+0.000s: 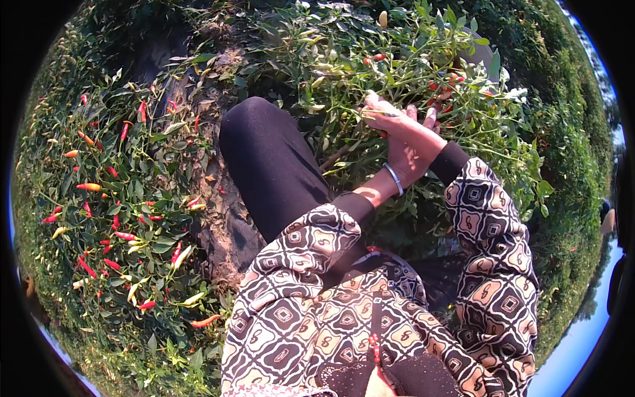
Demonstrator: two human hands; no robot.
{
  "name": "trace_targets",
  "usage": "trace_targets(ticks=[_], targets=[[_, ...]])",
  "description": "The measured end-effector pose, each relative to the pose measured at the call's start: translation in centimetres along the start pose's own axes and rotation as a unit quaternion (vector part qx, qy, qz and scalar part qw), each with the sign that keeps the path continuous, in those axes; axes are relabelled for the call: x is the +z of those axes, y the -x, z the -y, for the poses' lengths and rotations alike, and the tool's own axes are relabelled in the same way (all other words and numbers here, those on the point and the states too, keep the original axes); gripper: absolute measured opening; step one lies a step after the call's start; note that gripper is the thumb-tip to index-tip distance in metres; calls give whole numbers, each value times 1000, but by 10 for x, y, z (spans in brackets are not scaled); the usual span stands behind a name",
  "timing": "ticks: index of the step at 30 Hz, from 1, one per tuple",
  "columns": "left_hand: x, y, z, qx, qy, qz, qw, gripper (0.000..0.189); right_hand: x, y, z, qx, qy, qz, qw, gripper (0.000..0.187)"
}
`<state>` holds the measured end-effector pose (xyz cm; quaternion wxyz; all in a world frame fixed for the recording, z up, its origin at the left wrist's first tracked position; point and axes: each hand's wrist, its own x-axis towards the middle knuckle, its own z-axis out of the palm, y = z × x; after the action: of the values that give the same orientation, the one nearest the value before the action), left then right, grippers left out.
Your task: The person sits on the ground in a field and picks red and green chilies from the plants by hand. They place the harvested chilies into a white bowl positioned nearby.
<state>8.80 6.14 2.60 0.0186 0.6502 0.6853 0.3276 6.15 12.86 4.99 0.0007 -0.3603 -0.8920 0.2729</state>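
My forearms cross in front of me over a leafy chilli plant [342,89]. On top, my right hand [389,118] points left, its fingers curled among thin green stems; what they grip, if anything, is hard to make out. Underneath is my left hand [409,154], with a silver bangle [393,178] at its wrist. Its fingers point up and apart towards a cluster of red chillies [441,94], but its palm is partly covered by my right hand. Pale unripe chillies [317,82] hang to the left of my hands.
My bent knee [255,114] in black cloth stands between the plants. Beside it runs a strip of soil [213,198] with dark sheeting. Left of that, a chilli plant [129,213] bears red, orange and pale fruit. A grey rounded object [478,54] sits behind leaves at upper right.
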Motion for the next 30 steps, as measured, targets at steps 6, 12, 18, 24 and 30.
trace_targets(ticks=[6, 12, 18, 24, 30], targets=[[-24, -12, -11, -59, 81, 135, 986, 45, -84, -22, 11, -82, 88, -129, 984, 21], [-37, -19, -15, -72, 72, 20, 995, 41, -113, -96, -18, -248, 335, 61, 907, 19], [-40, -21, -12, -76, 91, -15, 993, 41, -93, -114, -20, -268, 421, 83, 863, 4], [-40, -27, -10, -96, 47, 8, 994, 43, -114, -116, 1, -345, 465, -9, 815, 9], [-46, -37, 12, -110, 91, -32, 989, 44, -119, -92, 27, -388, 488, -76, 778, 2]])
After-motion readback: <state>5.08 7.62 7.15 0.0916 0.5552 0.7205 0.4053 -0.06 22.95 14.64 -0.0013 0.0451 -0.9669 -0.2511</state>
